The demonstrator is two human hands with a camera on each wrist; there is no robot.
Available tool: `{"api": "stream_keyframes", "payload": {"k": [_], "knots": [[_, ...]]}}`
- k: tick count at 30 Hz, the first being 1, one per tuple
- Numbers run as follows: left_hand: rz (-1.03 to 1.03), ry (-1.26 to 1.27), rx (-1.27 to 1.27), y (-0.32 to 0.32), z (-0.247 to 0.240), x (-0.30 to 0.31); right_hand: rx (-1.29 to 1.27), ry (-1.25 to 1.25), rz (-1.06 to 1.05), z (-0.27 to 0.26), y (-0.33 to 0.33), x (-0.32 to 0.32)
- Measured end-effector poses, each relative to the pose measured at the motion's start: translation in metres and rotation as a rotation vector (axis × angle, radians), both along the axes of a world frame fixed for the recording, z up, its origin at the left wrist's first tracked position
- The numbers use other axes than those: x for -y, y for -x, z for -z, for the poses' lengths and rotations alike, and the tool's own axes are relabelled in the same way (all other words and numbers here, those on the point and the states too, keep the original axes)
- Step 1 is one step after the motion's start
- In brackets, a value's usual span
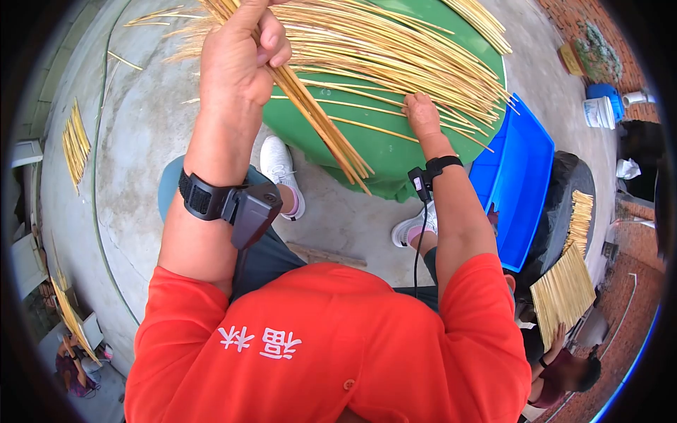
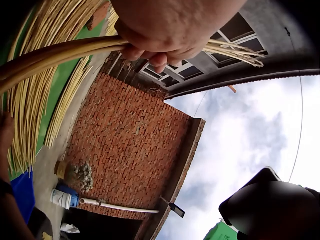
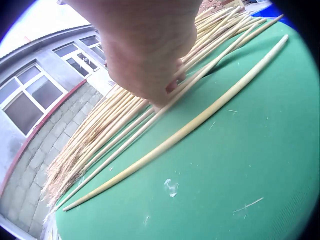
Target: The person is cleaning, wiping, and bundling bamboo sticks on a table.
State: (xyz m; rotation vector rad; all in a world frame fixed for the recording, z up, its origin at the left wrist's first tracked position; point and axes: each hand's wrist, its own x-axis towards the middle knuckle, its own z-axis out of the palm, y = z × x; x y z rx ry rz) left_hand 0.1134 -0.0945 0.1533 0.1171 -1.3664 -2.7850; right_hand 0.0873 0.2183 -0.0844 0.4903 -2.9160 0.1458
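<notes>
In the head view my left hand (image 1: 243, 60) grips a bundle of long dry yellow stalks (image 1: 321, 123), raised and slanting down across the table edge. The left wrist view shows the fingers curled round this bundle (image 2: 60, 52), with thin ends poking out beyond the hand. My right hand (image 1: 422, 115) is low at the near edge of a wide spread of similar stalks (image 1: 402, 53) on a green round table (image 1: 310, 134). In the right wrist view the fingertips of my right hand (image 3: 150, 60) pinch at a stalk (image 3: 132, 137); a single thicker-looking stalk (image 3: 192, 125) lies apart, nearer the camera.
A smaller row of stalks (image 1: 479, 25) lies at the table's far right. Beside the table stands a blue tub (image 1: 522, 183). Another person's arm (image 1: 553, 345) reaches to a stalk mat (image 1: 563, 289) at right. A few stalks (image 1: 76, 144) lie on the floor at left.
</notes>
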Motion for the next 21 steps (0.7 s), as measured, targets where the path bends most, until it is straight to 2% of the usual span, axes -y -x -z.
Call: {"api": "stream_keyframes", "payload": {"k": [6,8,9,12,14,16,18,19,21], "knots": [[-0.019,-0.062,0.029,0.005,0.002,-0.001,0.116,-0.002,0.044,-0.020,0.003,0.003],[-0.029,-0.059,0.029,0.004,0.004,0.000,0.224,0.159,0.121,-0.055,0.000,0.005],[-0.029,-0.071,0.033,0.004,0.004,-0.001,0.168,0.256,0.116,-0.069,-0.003,0.006],[-0.037,-0.101,0.035,0.005,0.005,-0.001,0.211,0.157,0.114,-0.092,0.003,-0.001],[-0.036,-0.130,0.057,0.005,0.004,-0.003,0.129,0.233,0.104,-0.098,0.003,-0.003],[-0.013,-0.116,0.030,0.010,0.016,0.008,0.114,0.296,0.183,-0.100,0.008,-0.006],[0.316,-0.128,-0.257,0.024,0.030,0.022,0.081,0.378,0.196,-0.095,0.006,-0.007],[-0.011,-0.038,-0.074,0.013,0.014,-0.004,0.049,0.465,0.210,-0.092,0.007,-0.007],[-0.048,-0.033,-0.066,0.012,0.012,-0.010,0.017,0.568,0.204,-0.093,0.017,-0.009]]}}
